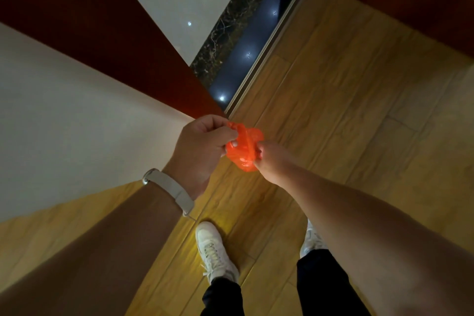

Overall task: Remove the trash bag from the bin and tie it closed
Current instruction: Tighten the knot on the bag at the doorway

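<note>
The orange trash bag (245,145) hangs in the air above the wooden floor (333,100), bunched between the two hands, with no bin in view: the left hand (202,151) has its grip closed, thumb and fingers pinched on the bag's upper left folds, and the right hand (269,159) has its grip closed on a twisted strand at the bag's right side. The film is thin, glossy, crinkled and limp, so it looks light, soft and probably slippery. The gathered neck strands just between the grips seem the best hold for knotting.
</note>
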{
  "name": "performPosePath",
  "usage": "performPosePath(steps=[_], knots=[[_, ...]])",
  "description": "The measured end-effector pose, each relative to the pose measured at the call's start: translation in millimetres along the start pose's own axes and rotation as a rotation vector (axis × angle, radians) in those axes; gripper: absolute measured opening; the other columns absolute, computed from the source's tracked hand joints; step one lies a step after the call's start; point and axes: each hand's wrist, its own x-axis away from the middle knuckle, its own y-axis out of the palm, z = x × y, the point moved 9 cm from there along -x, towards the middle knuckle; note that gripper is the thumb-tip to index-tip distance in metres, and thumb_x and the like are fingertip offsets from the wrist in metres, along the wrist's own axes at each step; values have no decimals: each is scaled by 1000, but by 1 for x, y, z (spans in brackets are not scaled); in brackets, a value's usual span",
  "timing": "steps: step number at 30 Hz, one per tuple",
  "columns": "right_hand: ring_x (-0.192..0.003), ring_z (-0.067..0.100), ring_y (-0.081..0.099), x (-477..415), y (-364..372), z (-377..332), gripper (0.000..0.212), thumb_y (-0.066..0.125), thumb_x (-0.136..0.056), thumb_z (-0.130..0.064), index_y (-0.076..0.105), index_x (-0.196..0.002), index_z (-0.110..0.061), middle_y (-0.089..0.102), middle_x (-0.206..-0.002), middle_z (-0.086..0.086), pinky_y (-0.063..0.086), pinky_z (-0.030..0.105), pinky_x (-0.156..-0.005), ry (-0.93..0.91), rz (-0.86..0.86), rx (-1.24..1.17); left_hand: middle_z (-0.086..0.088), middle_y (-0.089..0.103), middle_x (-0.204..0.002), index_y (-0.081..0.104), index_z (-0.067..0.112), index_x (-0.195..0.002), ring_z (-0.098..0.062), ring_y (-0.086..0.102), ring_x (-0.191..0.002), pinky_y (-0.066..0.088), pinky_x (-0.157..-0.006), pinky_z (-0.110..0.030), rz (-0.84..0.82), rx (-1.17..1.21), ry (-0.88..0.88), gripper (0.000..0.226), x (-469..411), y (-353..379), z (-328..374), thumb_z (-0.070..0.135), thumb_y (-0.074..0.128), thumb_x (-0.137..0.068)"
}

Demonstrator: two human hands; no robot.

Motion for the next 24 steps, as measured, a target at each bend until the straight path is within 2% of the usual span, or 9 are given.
performPosePath(steps=[3,6,9,11,15,17,21,22,24], knots=[[-95,23,67,-9,11,5,27,48,-95,-33,64,-112,-20,70,-106,3,55,36,-76,24,-14,29,-11,60,-76,67,26,-57,-27,55,-83,51,-80,-48,-1,53,-10,12,-12,0,-9,15,65,-62],[-93,22,67,-11,20,10,23,52,-93,-33,65,-107,-21,71,-104,1,52,34,-74,43,-21,-2,-6,61,-68,69,28,-57,-21,56,-73,48,-72,-36,3,98,-15,18,-21,0,-14,12,64,-66],[-93,23,68,-6,25,12,20,56,-90,-32,65,-104,-20,72,-104,1,54,35,-77,51,-35,-49,-3,63,-63,71,28,-59,-18,57,-67,48,-70,-34,31,107,-23,23,-26,-4,-17,9,63,-70],[-95,22,68,-3,26,12,24,58,-89,-33,63,-108,-20,71,-108,1,57,40,-82,62,-39,-97,-5,63,-65,71,27,-59,-20,58,-68,50,-70,-35,56,97,-14,17,-26,-8,-19,13,64,-65],[-108,22,64,11,15,10,35,60,-88,-34,60,-119,-18,66,-123,0,53,38,-90,82,-45,-154,-10,67,-82,71,31,-67,-26,61,-84,51,-86,-46,75,-13,13,11,-19,-12,-17,22,66,-63],[-109,19,64,24,3,7,35,59,-87,-36,60,-118,-20,65,-123,-2,53,38,-91,81,-40,-183,-8,70,-90,70,29,-78,-25,64,-92,53,-88,-45,73,-27,-7,16,-14,-11,-14,24,68,-63],[-110,20,64,59,-32,-5,34,58,-87,-35,61,-116,-18,67,-122,0,51,36,-92,57,-6,-205,5,60,-116,52,21,-125,-10,58,-100,43,-73,-24,34,-39,-47,54,8,3,0,20,70,-74],[-110,22,63,69,-44,-9,32,59,-88,-32,61,-115,-16,67,-121,3,51,34,-92,42,21,-181,7,55,-121,45,20,-133,-6,55,-101,41,-70,-20,18,-42,-42,61,17,8,6,19,69,-77],[-111,24,63,94,-70,-17,30,59,-90,-29,61,-116,-13,67,-121,7,48,32,-92,23,57,-131,6,48,-130,39,20,-138,-9,52,-109,39,-67,-16,5,-72,-53,63,34,12,17,20,66,-81]])
